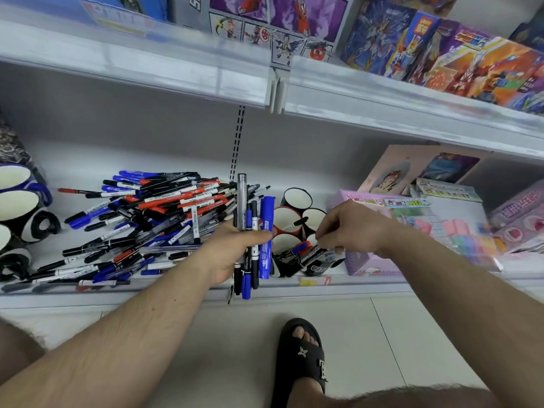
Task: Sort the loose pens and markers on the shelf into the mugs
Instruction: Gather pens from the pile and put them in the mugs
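Here, left hand (235, 248) clamped on bundle of pens (253, 231) (held ready); right hand (347, 228), at three o'clock, pinching pen (316, 254) into mug (316, 265).

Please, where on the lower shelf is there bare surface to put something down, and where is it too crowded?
Bare shelf lies behind the pen pile, up to the back wall. A smaller bare patch sits between the left mugs and the pile. Crowded spots: the pile itself, the mug cluster by the right hand, and the pink boxes on the right.
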### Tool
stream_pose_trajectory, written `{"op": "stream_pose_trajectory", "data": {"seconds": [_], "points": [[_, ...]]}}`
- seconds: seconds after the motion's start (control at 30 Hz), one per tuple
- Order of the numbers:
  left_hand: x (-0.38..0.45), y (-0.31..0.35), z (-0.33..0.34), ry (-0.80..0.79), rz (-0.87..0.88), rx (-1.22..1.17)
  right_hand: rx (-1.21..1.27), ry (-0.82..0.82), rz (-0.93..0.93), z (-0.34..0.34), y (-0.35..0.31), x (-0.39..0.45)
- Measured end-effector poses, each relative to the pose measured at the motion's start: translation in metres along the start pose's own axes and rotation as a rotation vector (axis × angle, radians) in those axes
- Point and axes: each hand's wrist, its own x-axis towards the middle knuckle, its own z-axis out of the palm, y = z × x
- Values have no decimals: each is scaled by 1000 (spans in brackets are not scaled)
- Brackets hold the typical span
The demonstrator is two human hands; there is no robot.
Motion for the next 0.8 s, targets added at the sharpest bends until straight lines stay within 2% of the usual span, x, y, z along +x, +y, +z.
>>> {"op": "stream_pose_trajectory", "data": {"seconds": [0.2, 0.43, 0.6, 0.8], "points": [[3, -3, 6, -179, -67, 194, 213, -154, -58, 12, 0, 9], [8, -6, 5, -261, -78, 250, 184, -120, -122, 25, -10, 16], [17, -11, -2, -151, -106, 242, 221, -50, -61, 24, -8, 21], [21, -12, -10, 60, -122, 132, 364, 176, -21, 16, 1, 33]]}}
